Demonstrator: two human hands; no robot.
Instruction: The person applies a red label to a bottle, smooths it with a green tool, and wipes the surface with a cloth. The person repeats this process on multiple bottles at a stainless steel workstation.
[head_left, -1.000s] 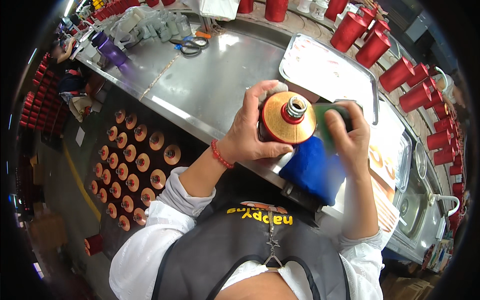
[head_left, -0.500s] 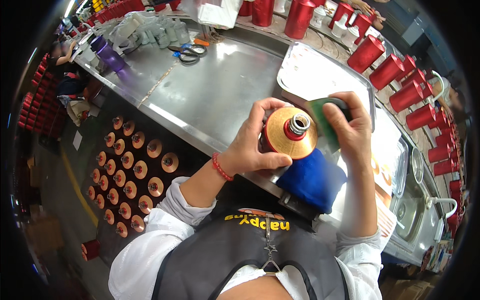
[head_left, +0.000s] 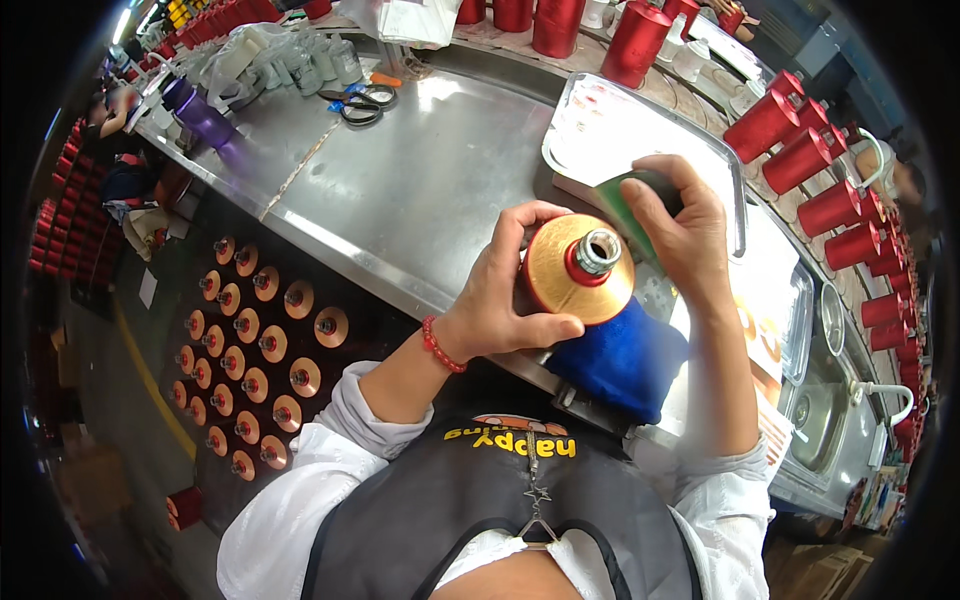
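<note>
My left hand (head_left: 492, 285) is wrapped round a red bottle (head_left: 560, 268) with a gold shoulder and an open metallic neck facing up toward me. In my right hand (head_left: 685, 220) is a green pad with a dark back (head_left: 622, 208), gripped between thumb and fingers. The pad, partly smeared by motion, is close beside the bottle's right edge; whether they touch I cannot tell. Below the bottle lies a bunched blue cloth (head_left: 625, 365) at the table's near edge.
A white-lined metal tray (head_left: 738, 212) lies beyond my right hand. Scissors (head_left: 362, 104) and a purple bottle (head_left: 200, 115) are on the steel table (head_left: 410, 180). Red bottles (head_left: 795, 160) line the shelf; gold-shouldered ones (head_left: 272, 342) stand at lower left. A sink (head_left: 818, 430) is at right.
The view has shifted slightly. My right hand and the green pad have moved a little up and left relative to the bottle, which stays in my left hand.
</note>
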